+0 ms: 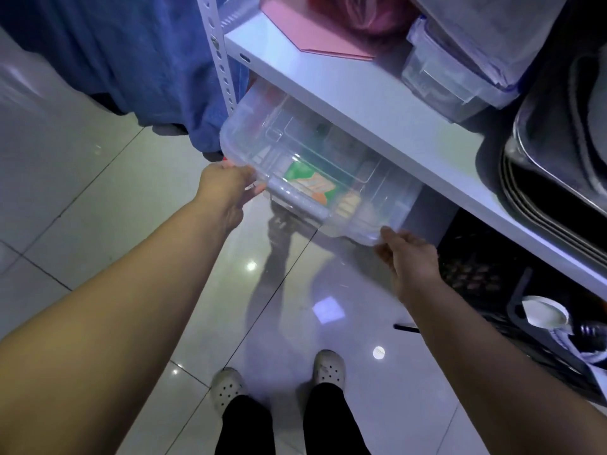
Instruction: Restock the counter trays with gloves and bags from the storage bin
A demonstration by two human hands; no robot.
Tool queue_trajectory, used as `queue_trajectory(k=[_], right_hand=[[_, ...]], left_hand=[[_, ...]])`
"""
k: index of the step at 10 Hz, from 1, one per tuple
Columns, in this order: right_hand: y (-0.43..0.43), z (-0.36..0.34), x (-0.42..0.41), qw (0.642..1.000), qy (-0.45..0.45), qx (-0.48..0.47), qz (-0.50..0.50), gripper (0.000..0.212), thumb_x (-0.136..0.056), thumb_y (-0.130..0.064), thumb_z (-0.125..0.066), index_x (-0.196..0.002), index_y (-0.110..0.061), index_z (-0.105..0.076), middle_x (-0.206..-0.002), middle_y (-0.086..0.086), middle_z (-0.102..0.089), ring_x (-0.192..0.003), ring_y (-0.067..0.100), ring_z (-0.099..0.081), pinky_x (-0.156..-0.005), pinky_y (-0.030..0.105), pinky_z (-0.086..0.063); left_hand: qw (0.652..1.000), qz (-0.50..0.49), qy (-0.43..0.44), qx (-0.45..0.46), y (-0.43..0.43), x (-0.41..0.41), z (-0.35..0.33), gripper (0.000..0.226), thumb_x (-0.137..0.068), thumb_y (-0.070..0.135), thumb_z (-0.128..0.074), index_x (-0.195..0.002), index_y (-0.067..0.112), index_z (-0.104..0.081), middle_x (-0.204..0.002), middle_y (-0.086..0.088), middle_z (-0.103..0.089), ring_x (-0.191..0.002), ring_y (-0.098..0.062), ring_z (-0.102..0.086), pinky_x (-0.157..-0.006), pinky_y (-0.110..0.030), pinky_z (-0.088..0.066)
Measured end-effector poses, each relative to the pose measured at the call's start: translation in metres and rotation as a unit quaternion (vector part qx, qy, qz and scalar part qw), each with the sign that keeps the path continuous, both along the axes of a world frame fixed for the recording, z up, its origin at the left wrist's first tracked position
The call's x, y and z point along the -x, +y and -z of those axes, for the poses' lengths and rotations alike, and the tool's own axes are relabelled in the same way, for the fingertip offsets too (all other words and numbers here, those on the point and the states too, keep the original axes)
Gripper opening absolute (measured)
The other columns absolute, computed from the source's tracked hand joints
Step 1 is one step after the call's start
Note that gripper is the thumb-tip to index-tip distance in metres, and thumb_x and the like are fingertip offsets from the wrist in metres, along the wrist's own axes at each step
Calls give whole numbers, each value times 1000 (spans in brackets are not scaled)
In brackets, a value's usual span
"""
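Observation:
A clear plastic storage bin (295,149) with a lid sticks out partway from under a white shelf board (371,103). Through its lid I see a green and orange packet (307,183) and other blurred contents. My left hand (226,188) grips the bin's near left corner. My right hand (409,257) holds the near right corner from below. A grey latch handle (297,200) runs along the bin's front edge between my hands.
Blue cloth (147,60) hangs left of the white perforated shelf post (220,57). On the shelf lie a pink sheet (305,31), clear containers (450,73) and stacked metal trays (558,172). A dark crate (486,264) sits below. My feet stand on glossy floor tiles (98,205).

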State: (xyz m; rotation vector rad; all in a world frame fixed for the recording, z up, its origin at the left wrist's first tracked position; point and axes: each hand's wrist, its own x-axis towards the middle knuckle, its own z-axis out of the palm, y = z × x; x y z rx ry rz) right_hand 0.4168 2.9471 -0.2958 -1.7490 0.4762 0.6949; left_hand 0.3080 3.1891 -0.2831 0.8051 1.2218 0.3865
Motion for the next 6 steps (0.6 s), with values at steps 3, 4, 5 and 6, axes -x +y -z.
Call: queue_trajectory(k=[3,4,5,6], right_hand=[[30,7,-20,995,-92,25,-16,35,-79,3,-63,-67,-20,-40,-61,-3,-34,-52,9,-32,-50,13,-33],[34,9,-28,995,-98,9,6,25,-80,6,-59,-80,-16,-47,-68,-4,-38,-57,7,-35,-58,12,-34],[32,12,-30,992,-117,41,-36,23,-78,9,-49,-75,-13,-46,-64,-3,-34,-57,11,-28,-50,17,-28],[12,16,-21,984,-87,92,-128,20,-84,4,-53,-93,-11,-64,-74,2,-53,-62,14,-43,-60,21,-42]], left_hand=[[986,133,63,-81,-2,-45,5,43,-80,-5,-49,-122,5,-50,-104,-8,-54,-92,-20,-52,-89,-32,-49],[973,198,52,-104,-14,-46,3,51,-82,-10,-42,-128,12,-50,-118,0,-56,-107,-14,-52,-93,-32,-44],[959,244,74,-125,-25,-40,-2,55,-80,-16,-40,-128,10,-50,-128,-5,-55,-115,-17,-51,-97,-32,-43],[967,208,103,-107,-39,-19,-6,36,-84,-10,-39,-109,9,-55,-107,-12,-59,-92,-14,-56,-81,-27,-47]])
